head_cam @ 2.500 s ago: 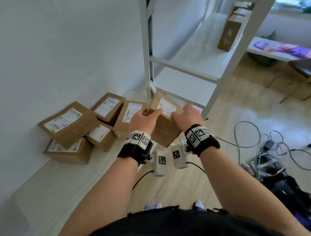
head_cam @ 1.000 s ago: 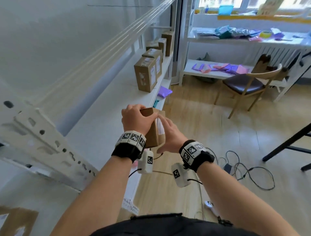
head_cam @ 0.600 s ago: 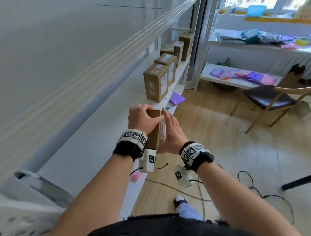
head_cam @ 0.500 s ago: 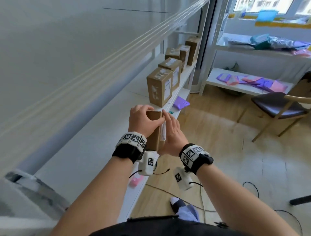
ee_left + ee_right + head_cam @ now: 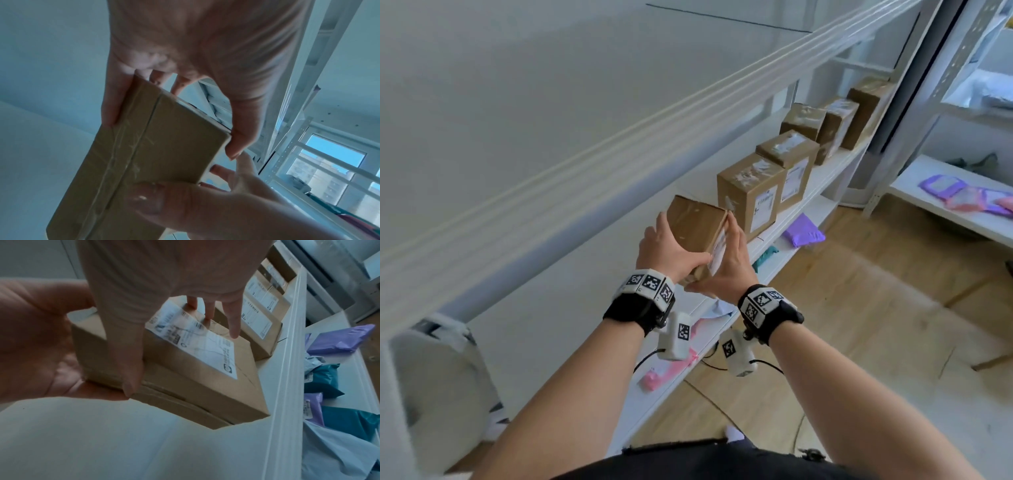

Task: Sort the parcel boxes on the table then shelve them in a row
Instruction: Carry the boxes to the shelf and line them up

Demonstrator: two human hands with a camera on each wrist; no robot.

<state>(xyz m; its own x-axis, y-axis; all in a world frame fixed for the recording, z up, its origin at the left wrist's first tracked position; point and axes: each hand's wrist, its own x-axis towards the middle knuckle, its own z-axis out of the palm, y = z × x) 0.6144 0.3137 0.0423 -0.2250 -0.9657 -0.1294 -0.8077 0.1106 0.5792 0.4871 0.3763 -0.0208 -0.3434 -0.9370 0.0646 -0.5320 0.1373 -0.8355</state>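
I hold a brown parcel box [image 5: 697, 229] with both hands, tilted, just over the white shelf [image 5: 558, 308]. My left hand [image 5: 664, 246] grips its plain side, thumb on one face and fingers behind. My right hand [image 5: 732, 260] lies with straight fingers on the labelled side and its thumb under the lower end. The left wrist view shows the taped bottom of the box [image 5: 156, 154]. The right wrist view shows the box's white label [image 5: 195, 345] and its lower corner close to the shelf [image 5: 123, 443]. A row of several upright parcel boxes [image 5: 751, 192] stands just beyond it.
The upper shelf's beam [image 5: 619, 144] runs overhead on the left. Purple [image 5: 803, 234], teal [image 5: 765, 255] and pink [image 5: 667, 373] mailer bags lie on the lower shelf. A second white rack [image 5: 945, 209] with purple bags stands at the right. A cable [image 5: 722, 411] lies on the wooden floor.
I carried the box from the table pile to the shelf. Over the last half second it has moved forward over the shelf, close to the nearest box of the row.
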